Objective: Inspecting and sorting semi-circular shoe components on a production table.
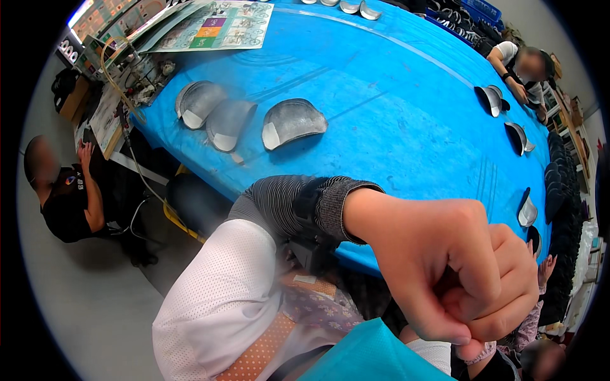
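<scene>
Printed chart sheet (219, 26) at 11 o'clock, lying flat on the far-left corner of the blue bench (394, 108): rectangular, pale green-white ground with small coloured blocks in purple, orange and green plus rows of tiny pictures. Further left at 10 to 11 o'clock, more posted sheets (105, 16) along the top-left edge, pale with reddish and green patches, partly cut off and blurred. Below them at 10 o'clock a white paper sheet (105, 117) on a tilted board, print too small to tell. No screens or packages clearly seen.
</scene>
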`<state>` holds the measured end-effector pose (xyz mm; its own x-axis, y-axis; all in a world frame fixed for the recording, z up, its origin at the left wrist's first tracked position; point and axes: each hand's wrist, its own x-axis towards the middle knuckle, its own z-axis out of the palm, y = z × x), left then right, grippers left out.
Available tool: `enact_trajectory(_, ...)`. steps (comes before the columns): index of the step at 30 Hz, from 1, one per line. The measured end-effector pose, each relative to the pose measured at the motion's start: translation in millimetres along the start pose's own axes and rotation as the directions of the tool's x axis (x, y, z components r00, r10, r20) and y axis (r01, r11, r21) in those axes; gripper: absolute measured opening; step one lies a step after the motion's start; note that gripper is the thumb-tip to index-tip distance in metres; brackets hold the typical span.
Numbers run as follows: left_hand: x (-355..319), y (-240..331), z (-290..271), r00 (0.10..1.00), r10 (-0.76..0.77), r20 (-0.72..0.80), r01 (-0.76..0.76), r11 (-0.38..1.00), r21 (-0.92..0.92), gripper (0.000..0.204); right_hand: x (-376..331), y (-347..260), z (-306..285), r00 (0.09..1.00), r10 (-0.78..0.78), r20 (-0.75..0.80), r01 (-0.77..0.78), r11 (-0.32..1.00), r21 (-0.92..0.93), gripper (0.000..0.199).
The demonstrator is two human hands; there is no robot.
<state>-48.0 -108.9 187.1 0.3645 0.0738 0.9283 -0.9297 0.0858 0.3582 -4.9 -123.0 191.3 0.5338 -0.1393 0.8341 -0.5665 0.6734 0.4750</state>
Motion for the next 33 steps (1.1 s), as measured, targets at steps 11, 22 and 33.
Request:
enact_trajectory(11, -3, -4, 1, 1.0, 0.002, -0.016, -0.002, 0.999, -0.047, 0.037, 5, -9, -5, 0.996, 0.038, 0.077, -0.023, 0.981, -0.191, 0.037)
enact_trajectory(22, -3, -11, 5, 0.997, 0.041, -0.064, -0.047, 0.994, -0.094, 0.038, 55, -43, -36, 0.473, 0.666, 0.578, -0.546, 0.736, -0.4, 0.028)
enact_trajectory(33, -4, -2, 2, 0.999, 0.031, 0.007, -0.032, 0.994, 0.106, 0.035, 6, -7, -6, 0.98, 0.136, 0.145, -0.124, 0.988, -0.092, 0.039)
